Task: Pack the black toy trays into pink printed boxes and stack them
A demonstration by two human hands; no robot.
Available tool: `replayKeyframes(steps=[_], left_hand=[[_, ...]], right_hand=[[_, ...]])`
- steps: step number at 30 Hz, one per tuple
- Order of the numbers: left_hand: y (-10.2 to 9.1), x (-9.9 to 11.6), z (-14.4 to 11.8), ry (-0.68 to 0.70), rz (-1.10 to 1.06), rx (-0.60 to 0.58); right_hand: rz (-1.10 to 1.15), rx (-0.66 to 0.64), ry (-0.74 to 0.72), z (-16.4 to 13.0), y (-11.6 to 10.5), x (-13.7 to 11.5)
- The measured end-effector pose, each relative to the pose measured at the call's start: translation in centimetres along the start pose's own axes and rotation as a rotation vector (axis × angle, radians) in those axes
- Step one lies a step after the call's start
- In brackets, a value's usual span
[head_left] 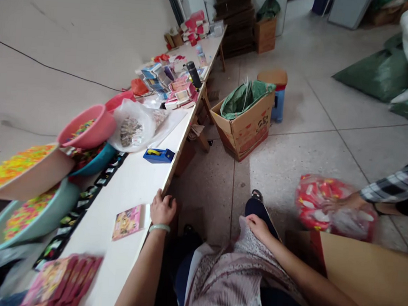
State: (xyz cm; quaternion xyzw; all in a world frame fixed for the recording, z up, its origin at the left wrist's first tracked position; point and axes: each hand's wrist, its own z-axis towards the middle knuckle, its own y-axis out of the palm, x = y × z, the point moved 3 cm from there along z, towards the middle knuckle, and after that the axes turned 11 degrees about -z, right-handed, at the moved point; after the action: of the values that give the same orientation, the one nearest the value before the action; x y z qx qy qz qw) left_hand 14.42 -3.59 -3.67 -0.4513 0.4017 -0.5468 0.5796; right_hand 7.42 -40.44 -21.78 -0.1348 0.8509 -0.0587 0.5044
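My left hand (163, 209), with a pale bangle at its wrist, rests on the edge of the white table (116, 191). Its fingers are slightly curled and apart, holding nothing. Beside it lies a flat pink picture box (127, 223), not touched by the fingers. A blue tape dispenser (159, 155) sits farther up the table. Over my lap, my right hand (259, 227) pinches the edge of my patterned garment (231, 280).
Basins of colourful small pieces (31, 219) and stacked pink boxes (63, 281) line the table's left. On the floor stand a lined carton (250, 126) and a blue stool (278, 104). At right, another person's hand (350, 202) touches a bag of red packets (319, 192), behind an open carton (367, 269).
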Motion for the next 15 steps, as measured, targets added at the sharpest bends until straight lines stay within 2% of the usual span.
replayKeyframes(steps=[5, 8, 11, 13, 15], left_hand=[[-0.1, 0.3, -0.1, 0.0, -0.053, -0.023], [-0.7, -0.5, 0.5, -0.014, -0.128, -0.039], [-1.6, -1.9, 1.3, -0.083, -0.168, -0.065], [-2.1, -2.7, 1.9, -0.136, -0.126, -0.081], [-2.5, -3.0, 2.2, -0.132, -0.031, -0.107]], right_hand=[[-0.156, -0.148, -0.035, 0.2, 1.3, -0.8], [-0.182, -0.248, -0.04, 1.5, 3.5, -1.7], [-0.176, -0.287, -0.038, 3.6, 6.0, -2.9], [-0.15, -0.293, -0.024, 5.2, 7.7, -3.7], [-0.109, -0.295, 0.006, 6.8, 9.1, -4.3]])
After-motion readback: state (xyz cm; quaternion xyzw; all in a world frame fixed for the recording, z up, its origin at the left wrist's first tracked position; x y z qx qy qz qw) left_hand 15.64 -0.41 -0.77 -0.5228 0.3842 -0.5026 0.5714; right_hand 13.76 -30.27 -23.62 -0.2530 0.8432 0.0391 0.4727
